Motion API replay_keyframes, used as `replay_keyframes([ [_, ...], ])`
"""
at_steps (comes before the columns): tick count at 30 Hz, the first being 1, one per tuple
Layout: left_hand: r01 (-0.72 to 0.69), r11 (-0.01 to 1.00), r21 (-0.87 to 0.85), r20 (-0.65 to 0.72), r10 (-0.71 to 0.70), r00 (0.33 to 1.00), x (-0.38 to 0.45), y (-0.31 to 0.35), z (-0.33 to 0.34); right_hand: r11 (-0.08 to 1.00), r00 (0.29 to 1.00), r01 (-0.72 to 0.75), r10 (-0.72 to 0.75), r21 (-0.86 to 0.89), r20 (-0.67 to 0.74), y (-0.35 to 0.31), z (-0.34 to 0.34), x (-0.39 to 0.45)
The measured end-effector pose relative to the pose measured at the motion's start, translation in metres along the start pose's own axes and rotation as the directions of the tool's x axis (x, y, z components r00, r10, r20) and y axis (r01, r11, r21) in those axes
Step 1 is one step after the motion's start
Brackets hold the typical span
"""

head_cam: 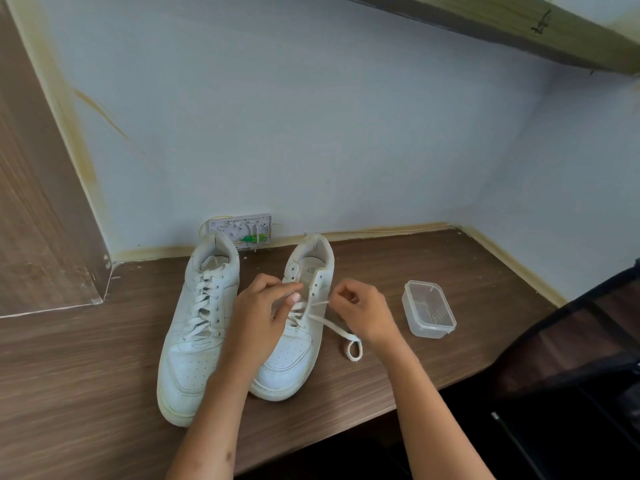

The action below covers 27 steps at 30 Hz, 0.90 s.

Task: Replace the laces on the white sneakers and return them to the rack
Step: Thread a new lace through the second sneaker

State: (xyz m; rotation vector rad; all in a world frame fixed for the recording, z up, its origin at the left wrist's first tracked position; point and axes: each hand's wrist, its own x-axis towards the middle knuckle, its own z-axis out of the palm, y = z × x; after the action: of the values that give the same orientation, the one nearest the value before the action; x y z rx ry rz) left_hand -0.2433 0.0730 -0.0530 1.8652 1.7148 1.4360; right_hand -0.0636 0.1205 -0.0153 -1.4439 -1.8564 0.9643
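Two white sneakers are sitting side by side on a brown wooden surface [104, 375], with their toes pointing at the person and their heels near the pale blue wall [311, 116]. The left sneaker [195, 327] is wearing its laces all the way up. The right sneaker [298, 344] is only laced near the bottom, and its top holes are showing bare.

The left hand [263, 306] is reaching over the right sneaker, with its fingers curling and pinching the lace at the middle of the shoe. The right hand [363, 313] is hanging just beside the shoe, with its fingers curling in and pinching the other part of the lace. The white lace [332, 327] is running from the shoe out to the right, and its loose end is lying in a small loop on the surface.

A small clear plastic box [428, 309] is sitting open to the right of the hands, apart from the shoes. A white wall socket [240, 232] with its cover off is sticking out behind the sneakers. Something dark, like a black frame [571, 358], is standing at the right edge.
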Motion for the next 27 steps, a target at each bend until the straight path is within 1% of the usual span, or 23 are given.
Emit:
replay_keyframes([
  [2, 0.049, 0.996, -0.076, 0.046, -0.046, 0.998, -0.001, -0.001, -0.003, 0.996, 0.996, -0.065, 0.069, 0.068, -0.058, 0.006, -0.015, 0.003],
  [4, 0.074, 0.993, -0.096, 0.068, -0.068, 0.995, 0.000, -0.004, -0.006, 0.991, 0.979, -0.091, 0.108, 0.102, -0.172, 0.015, -0.023, 0.005],
  [5, 0.079, 0.992, -0.099, 0.072, -0.072, 0.995, 0.000, -0.005, -0.007, 0.991, 0.969, -0.104, 0.121, 0.089, -0.215, 0.018, -0.025, 0.006],
  [7, 0.075, 0.992, -0.105, 0.073, -0.068, 0.995, 0.001, -0.007, -0.009, 0.995, 0.966, -0.101, 0.099, 0.004, -0.241, 0.022, -0.023, 0.006],
  [8, 0.067, 0.992, -0.108, 0.073, -0.059, 0.996, 0.001, -0.008, -0.009, 0.996, 0.973, -0.069, 0.056, -0.050, -0.224, 0.022, -0.021, 0.006],
  [10, 0.064, 0.991, -0.119, 0.096, -0.052, 0.994, 0.002, -0.009, -0.010, 0.991, 0.991, 0.034, -0.050, -0.128, -0.125, 0.015, -0.016, 0.004],
  [11, 0.075, 0.990, -0.123, 0.131, -0.059, 0.990, 0.002, -0.009, -0.010, 0.980, 0.994, 0.088, -0.099, -0.177, -0.053, 0.012, -0.013, 0.004],
  [13, 0.105, 0.988, -0.115, 0.225, -0.077, 0.971, 0.001, -0.011, -0.011, 0.927, 0.986, 0.168, -0.153, -0.334, 0.072, 0.006, -0.004, 0.001],
  [15, 0.129, 0.987, -0.095, 0.302, -0.094, 0.948, 0.000, -0.016, -0.010, 0.881, 0.980, 0.201, -0.176, -0.428, 0.098, 0.004, 0.007, -0.001],
  [17, 0.142, 0.987, -0.074, 0.336, -0.109, 0.936, 0.000, -0.018, -0.009, 0.885, 0.978, 0.206, -0.200, -0.417, 0.058, 0.004, 0.014, -0.002],
  [19, 0.156, 0.986, -0.062, 0.337, -0.127, 0.933, 0.000, -0.018, -0.009, 0.901, 0.978, 0.198, -0.205, -0.386, 0.021, 0.004, 0.015, -0.002],
  [22, 0.167, 0.984, -0.057, 0.323, -0.140, 0.936, 0.001, -0.017, -0.010, 0.869, 0.977, 0.156, -0.205, -0.470, -0.055, 0.005, 0.009, 0.000],
  [24, 0.172, 0.983, -0.055, 0.322, -0.146, 0.936, 0.000, -0.017, -0.010, 0.846, 0.968, 0.061, -0.179, -0.529, -0.174, 0.007, 0.001, 0.001],
  [25, 0.176, 0.983, -0.053, 0.322, -0.150, 0.935, 0.000, -0.016, -0.010, 0.844, 0.955, -0.010, -0.150, -0.536, -0.255, 0.009, -0.004, 0.002],
  [27, 0.187, 0.981, -0.051, 0.320, -0.161, 0.934, 0.000, -0.015, -0.010, 0.841, 0.906, -0.167, -0.075, -0.514, -0.418, 0.016, -0.014, 0.002],
])
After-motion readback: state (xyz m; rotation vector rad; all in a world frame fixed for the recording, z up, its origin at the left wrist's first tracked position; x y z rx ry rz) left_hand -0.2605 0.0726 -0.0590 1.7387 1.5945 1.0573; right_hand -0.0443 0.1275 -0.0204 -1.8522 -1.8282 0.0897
